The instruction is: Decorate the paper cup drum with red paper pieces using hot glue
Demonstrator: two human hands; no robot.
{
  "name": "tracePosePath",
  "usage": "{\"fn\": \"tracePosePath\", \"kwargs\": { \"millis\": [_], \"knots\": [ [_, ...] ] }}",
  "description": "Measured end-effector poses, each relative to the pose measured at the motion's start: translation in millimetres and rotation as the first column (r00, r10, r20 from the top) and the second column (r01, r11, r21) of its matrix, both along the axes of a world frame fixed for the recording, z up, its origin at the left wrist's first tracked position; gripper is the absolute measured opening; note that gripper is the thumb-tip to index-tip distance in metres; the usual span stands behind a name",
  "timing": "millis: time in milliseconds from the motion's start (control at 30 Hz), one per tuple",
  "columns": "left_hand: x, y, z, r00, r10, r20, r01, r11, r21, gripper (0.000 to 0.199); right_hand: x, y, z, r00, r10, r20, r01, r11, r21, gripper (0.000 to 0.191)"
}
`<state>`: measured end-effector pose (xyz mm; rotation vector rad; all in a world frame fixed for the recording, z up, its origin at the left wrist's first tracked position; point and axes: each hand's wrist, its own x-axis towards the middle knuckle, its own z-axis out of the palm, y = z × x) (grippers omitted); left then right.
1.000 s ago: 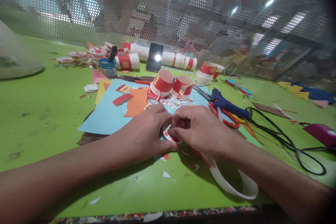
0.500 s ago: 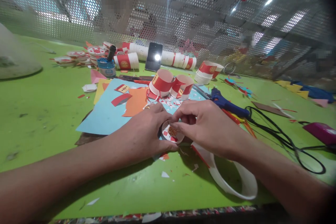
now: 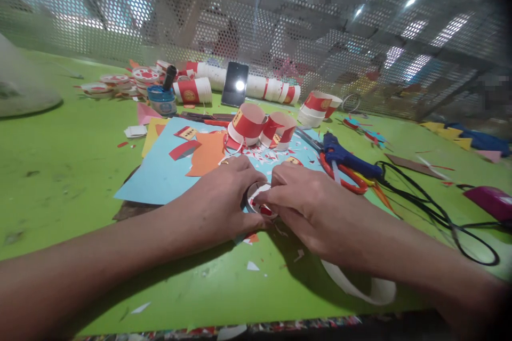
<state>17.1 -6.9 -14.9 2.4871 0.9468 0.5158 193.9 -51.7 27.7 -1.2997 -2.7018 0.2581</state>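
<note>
My left hand (image 3: 224,200) is closed around the side of a small round paper cup piece (image 3: 253,197), a shallow white ring with red and white patches inside. The fingertips of my right hand (image 3: 306,200) are bunched together and pressed down inside it. They cover most of its inner face, so anything between them is hidden. Beneath my right forearm lies a white paper strip curled into a loop (image 3: 356,290), partly out of sight. Just beyond my hands, two cut red-and-white paper cups (image 3: 248,127) stand on light blue paper (image 3: 150,178) among paper scraps.
A blue glue gun (image 3: 348,154) and orange-handled scissors (image 3: 352,180) lie to the right, with a black cable (image 3: 436,210). At the back are a phone (image 3: 234,83), a blue jar (image 3: 162,100), a row of white cups (image 3: 256,87) and several round paper pieces (image 3: 116,82).
My right hand has shifted and turned, its fingers now pushed into the cup piece over the gold pattern that showed before. The scissors' orange handles have come into view. My left hand stays put.
</note>
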Motion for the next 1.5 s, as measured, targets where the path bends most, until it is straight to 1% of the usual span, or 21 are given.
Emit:
{"fn": "tracePosePath", "kwargs": {
  "millis": [200,400,467,600,833,1067,1233,1400,1500],
  "knots": [
    [-0.2,0.4,0.6,1.000,0.011,-0.007,-0.011,1.000,0.004,0.027,-0.7,-0.3,-0.1,1.000,-0.016,0.019,0.017,1.000,-0.013,0.024],
    [-1.5,1.2,-1.7,1.000,-0.008,0.008,0.007,0.998,0.055,0.025,0.0,0.9,3.7,0.999,-0.040,0.003,0.040,0.999,0.002,0.021],
    [-1.6,1.0,-1.9,1.000,-0.001,-0.001,0.001,0.999,0.052,0.024,-0.4,1.7,4.5,0.999,-0.042,-0.002,0.042,0.999,0.017,0.022],
    [-0.8,0.6,-1.4,1.000,0.008,-0.001,-0.008,0.999,0.035,0.021,-1.9,0.6,3.9,1.000,-0.009,-0.028,0.010,1.000,0.023,0.021],
    [-0.3,-0.3,-0.3,1.000,0.015,-0.013,-0.015,0.999,0.032,0.015,-3.0,-3.4,0.0,0.999,-0.030,0.023,0.030,1.000,-0.001,0.021],
    [-0.8,-0.1,-0.3,0.999,0.027,-0.024,-0.026,1.000,0.007,0.015,-4.2,-3.1,0.8,0.999,-0.032,0.018,0.032,0.999,-0.019,0.022],
    [-1.7,-1.0,-0.2,1.000,0.006,-0.003,-0.006,1.000,0.020,0.016,-3.8,-1.4,1.2,1.000,-0.021,-0.010,0.021,1.000,0.003,0.022],
    [-1.3,-1.3,0.2,1.000,0.012,-0.013,-0.012,1.000,-0.013,0.012,-6.1,-3.0,-1.2,0.998,-0.056,0.017,0.056,0.998,-0.036,0.021],
    [-1.0,-0.6,-0.1,1.000,0.005,-0.007,-0.005,1.000,0.001,0.009,-6.8,-4.7,-1.6,0.997,-0.068,0.024,0.069,0.996,-0.057,0.021]
  ]
}}
